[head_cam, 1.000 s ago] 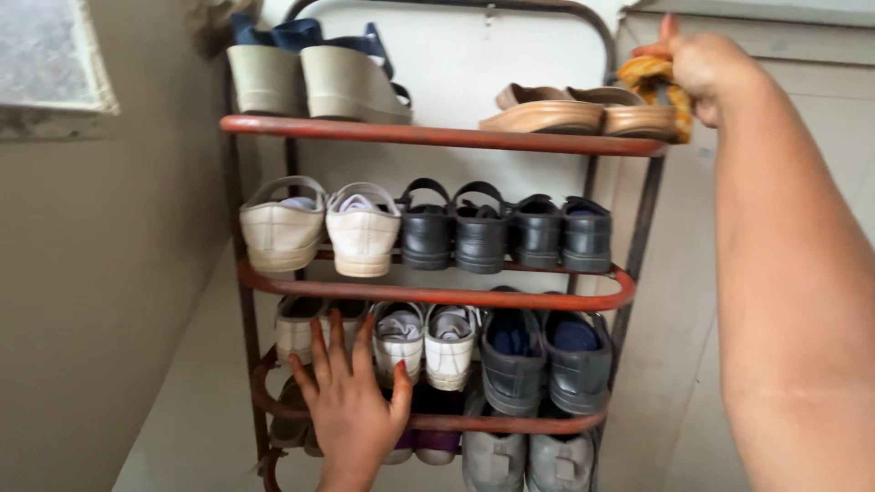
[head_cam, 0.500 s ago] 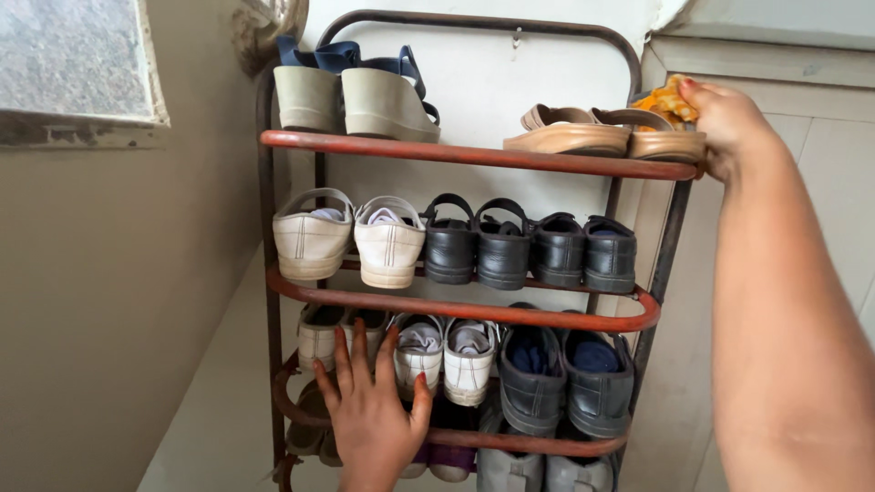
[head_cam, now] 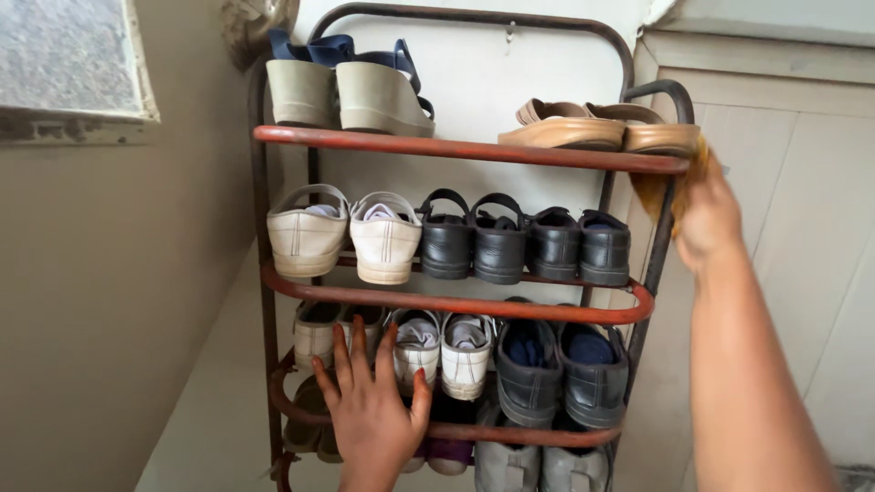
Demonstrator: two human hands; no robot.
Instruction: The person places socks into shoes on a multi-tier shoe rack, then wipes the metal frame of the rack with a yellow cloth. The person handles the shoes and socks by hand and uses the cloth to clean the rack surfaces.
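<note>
Right hand (head_cam: 709,214) is closed on a yellow cloth (head_cam: 658,189), pressing it against the right upright of the shoe rack (head_cam: 456,150), just below the top rail's right end. Fingers wrap the cloth; most of it is bunched between palm & post. Left hand (head_cam: 372,410) lies flat w/ fingers spread wide, holding nothing, resting on the lower rail in front of the white sneakers (head_cam: 442,351). Tan sandals (head_cam: 597,128) sit on the top shelf right above the cloth, wedge shoes (head_cam: 351,87) at top left. Black shoes (head_cam: 524,241) fill the second shelf's right side.
</note>
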